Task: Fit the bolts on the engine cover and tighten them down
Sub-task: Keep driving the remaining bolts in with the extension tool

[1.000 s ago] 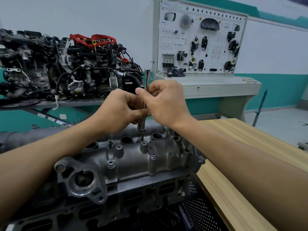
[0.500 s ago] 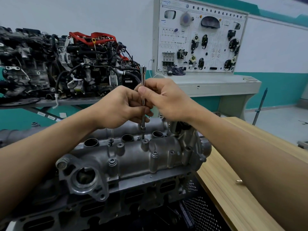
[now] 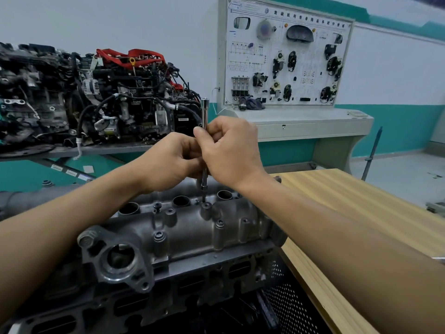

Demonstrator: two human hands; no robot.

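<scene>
- Far left, an assembled engine (image 3: 96, 100) with black hoses and red leads sits on a grey stand against the wall
- The left hand (image 3: 168, 160) reaches in from the lower left; its fingers are curled round the middle of the extension bar (image 3: 204, 112), just under the right hand
- Below the hands lies the grey engine cover (image 3: 187, 227), set on the block with its round openings facing up
- Three bolts show on the cover: one bolt (image 3: 157, 205) by the back openings, a second bolt (image 3: 159, 236) on the near face, a third bolt (image 3: 219, 222) further right
- The chrome bar stands nearly upright, its socket end above the hands and its tip in a raised boss (image 3: 206, 208) at the middle of the cover (whatever bolt sits there is hidden under the tip)
- The right hand (image 3: 231, 150) comes from the lower right and pinches the bar between thumb and curled fingers, touching the left hand
- Behind, a white training board (image 3: 286, 56) of car parts stands on a grey console (image 3: 313, 121)
- At right, a wooden table (image 3: 361, 213) runs beside the block, with a black perforated panel (image 3: 289, 307) under its near edge
</scene>
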